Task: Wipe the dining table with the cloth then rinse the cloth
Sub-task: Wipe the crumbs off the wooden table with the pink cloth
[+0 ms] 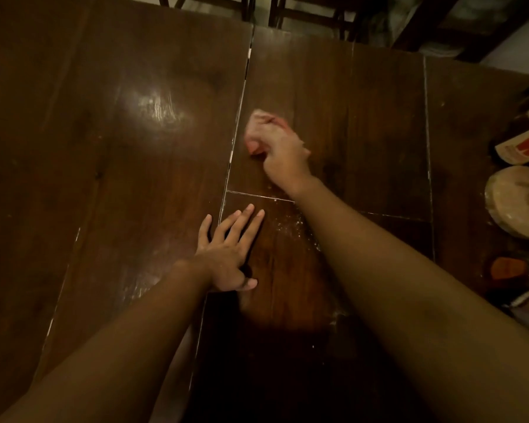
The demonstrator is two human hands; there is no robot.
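Right hand, grip closed on bunched cloth, pressed to bench mid-surface, beside the centre seam. Left hand flat, fingers spread, holding nothing. Pale crumbs lie nearer the front edge, between the hands.

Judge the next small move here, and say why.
Probably draw the cloth back toward the white crumbs lying beside the flat left hand: the right hand has it bunched farther out on the table, and that speckled patch looks unwiped.
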